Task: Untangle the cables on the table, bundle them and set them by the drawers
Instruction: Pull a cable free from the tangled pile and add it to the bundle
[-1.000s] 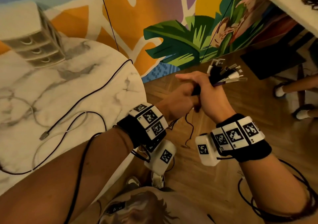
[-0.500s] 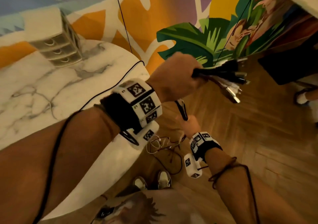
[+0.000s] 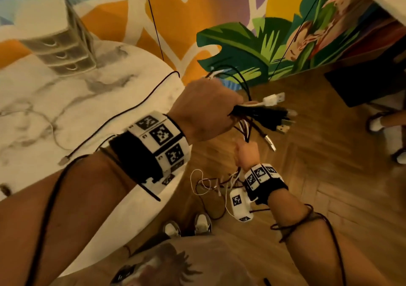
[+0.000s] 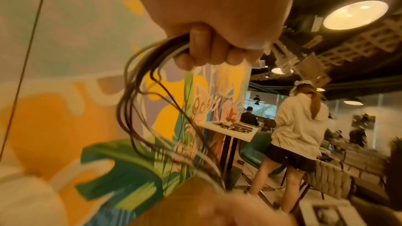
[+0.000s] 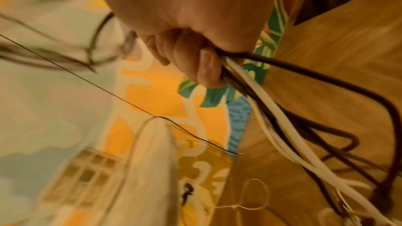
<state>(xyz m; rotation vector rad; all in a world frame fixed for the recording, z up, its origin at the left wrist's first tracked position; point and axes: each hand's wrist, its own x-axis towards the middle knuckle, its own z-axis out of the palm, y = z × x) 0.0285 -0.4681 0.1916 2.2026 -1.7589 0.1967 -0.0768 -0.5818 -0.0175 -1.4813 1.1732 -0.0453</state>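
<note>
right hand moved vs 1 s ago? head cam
Yes. The right hand has dropped from beside the left hand, near the plug ends, to lower on the cables, toward the wood floor, below the table edge.

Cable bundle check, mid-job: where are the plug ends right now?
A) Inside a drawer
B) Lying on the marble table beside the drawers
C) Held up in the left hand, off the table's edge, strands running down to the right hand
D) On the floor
C: the left hand grips the cable bundle with plugs fanned out over the floor, and the right hand below holds the hanging strands.
</note>
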